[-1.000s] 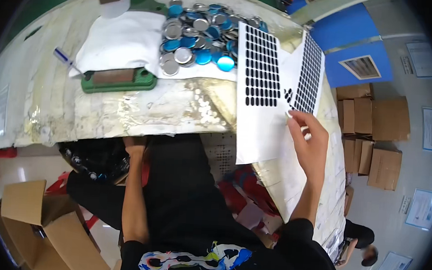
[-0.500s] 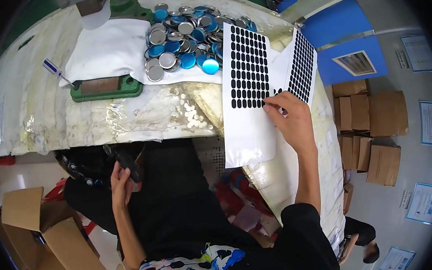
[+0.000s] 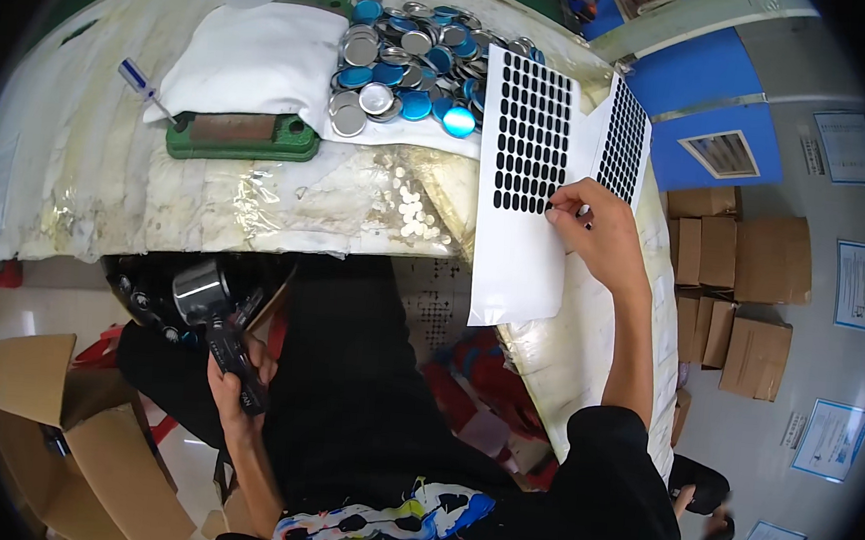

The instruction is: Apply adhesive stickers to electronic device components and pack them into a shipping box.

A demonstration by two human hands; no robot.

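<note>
My left hand [image 3: 237, 377] is wrapped round the black handle of a hand-held device with a wide silver-grey head [image 3: 202, 292]; its exact kind I cannot make out. It is below the table's front edge, above my lap. On the table, my right hand [image 3: 604, 230] pinches at the lower right corner of the black sticker rows, on a white sheet of oval black stickers [image 3: 518, 266]. Finger and thumb seem closed on one black sticker, mostly hidden by the fingertips. A second sticker sheet [image 3: 623, 133] lies behind it to the right.
Silver and blue round metal caps [image 3: 415, 43] are heaped left of the sheets. A green-based press [image 3: 244, 136] with white cloth and a screwdriver [image 3: 145, 84] stand further left. Small white dots [image 3: 416, 214] lie near the edge. An open carton [image 3: 29, 377] sits lower left; another person [image 3: 700, 489] is at right.
My left hand has brought the device up and its silver-grey head now shows plainly. My right hand stays at the sticker sheet's corner. The whole view has shifted a little.
</note>
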